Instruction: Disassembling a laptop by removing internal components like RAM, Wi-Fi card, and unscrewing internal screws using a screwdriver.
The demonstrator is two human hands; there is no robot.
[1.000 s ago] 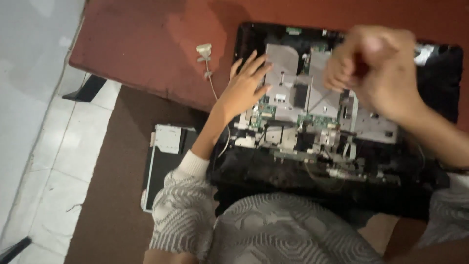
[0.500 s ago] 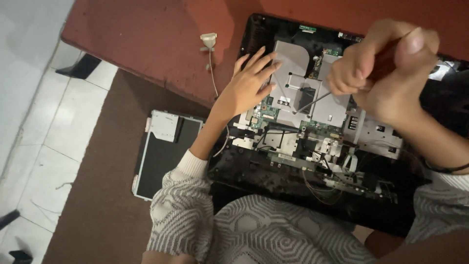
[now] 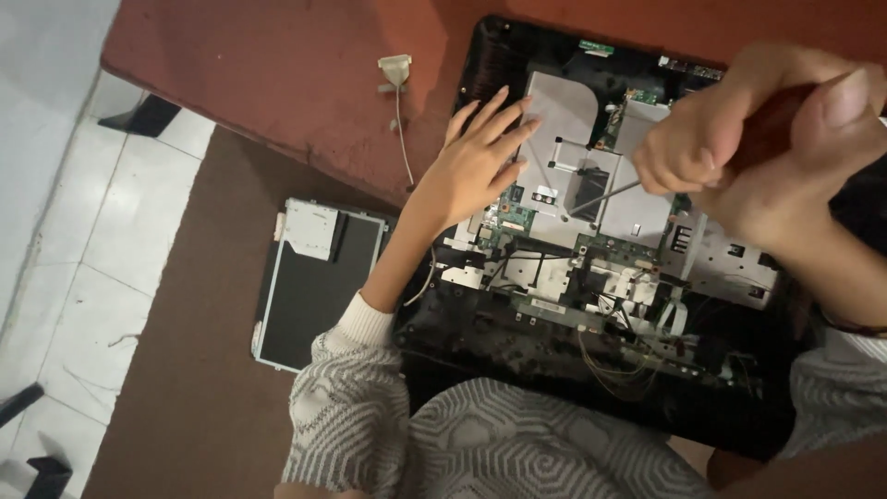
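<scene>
An opened black computer chassis [image 3: 517,360] lies on a reddish table, its silver metal shield plates [image 3: 564,129], circuit boards and cables exposed. My left hand [image 3: 476,162] rests flat with fingers spread on the left side of the shield plate. My right hand [image 3: 767,139] is close to the camera, closed around the reddish handle of a screwdriver [image 3: 605,196]. The screwdriver's metal shaft slants down to the left and its tip touches the shield plate near the middle. Both sleeves are grey and white patterned knit.
A grey cable with a pale connector [image 3: 395,72] lies on the reddish table [image 3: 277,74] left of the chassis. On the brown floor mat below stands a removed flat panel with a metal frame [image 3: 314,282]. White tiles [image 3: 83,240] lie at the left.
The view has shifted, so the chassis sits more to the right and closer. My left hand stays flat on the plate. My right hand has come nearer the camera, with the screwdriver shaft now visible.
</scene>
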